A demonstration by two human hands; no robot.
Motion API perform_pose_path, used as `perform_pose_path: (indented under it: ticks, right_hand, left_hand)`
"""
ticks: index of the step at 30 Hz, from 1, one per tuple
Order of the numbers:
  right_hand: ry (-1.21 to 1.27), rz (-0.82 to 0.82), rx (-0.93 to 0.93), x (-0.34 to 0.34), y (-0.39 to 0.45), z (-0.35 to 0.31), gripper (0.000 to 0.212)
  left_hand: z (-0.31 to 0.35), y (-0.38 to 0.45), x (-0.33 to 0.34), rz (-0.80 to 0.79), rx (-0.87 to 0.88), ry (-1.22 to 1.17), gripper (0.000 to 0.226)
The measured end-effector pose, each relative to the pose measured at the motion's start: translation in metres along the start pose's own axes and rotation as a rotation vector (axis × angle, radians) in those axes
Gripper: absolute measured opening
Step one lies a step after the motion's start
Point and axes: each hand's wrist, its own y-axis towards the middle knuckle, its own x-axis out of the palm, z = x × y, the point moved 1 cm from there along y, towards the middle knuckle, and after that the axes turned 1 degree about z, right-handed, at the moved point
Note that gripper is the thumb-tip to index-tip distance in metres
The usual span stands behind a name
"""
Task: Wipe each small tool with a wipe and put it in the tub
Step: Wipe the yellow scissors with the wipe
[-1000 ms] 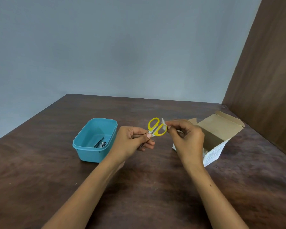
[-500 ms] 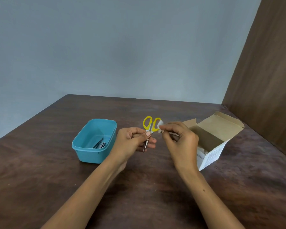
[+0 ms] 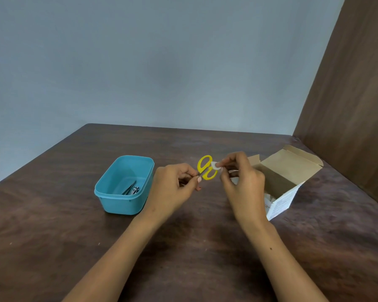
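Scissors (image 3: 206, 168) pinched by the left hand (image 3: 175, 188) point handles-up, right hand (image 3: 241, 182) pinching a wipe (image 3: 215, 165) against them, tub (image 3: 123, 185) nearer the left.

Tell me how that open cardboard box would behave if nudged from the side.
The cardboard box looks thin-walled and mostly hollow, so it would probably slide easily on the table. It lies tilted with its flaps open, so it might tip or flex rather than stay put.
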Motion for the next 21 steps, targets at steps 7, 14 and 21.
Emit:
perform_pose_path:
  ticks: [7,14,21]
  right_hand:
    - [-0.062,-0.111,-0.046,0.005,-0.003,0.001,0.023]
    - [-0.019,-0.175,-0.068,0.012,-0.010,-0.009,0.023]
    - [0.201,0.143,0.125,-0.009,0.003,-0.007,0.024]
  left_hand:
    - [-0.003,-0.002,0.001,-0.003,0.108,0.132,0.008]
    - [-0.006,0.001,0.001,-0.001,0.030,0.042,0.007]
    - [-0.010,0.001,0.003,-0.068,-0.186,-0.216,0.004]
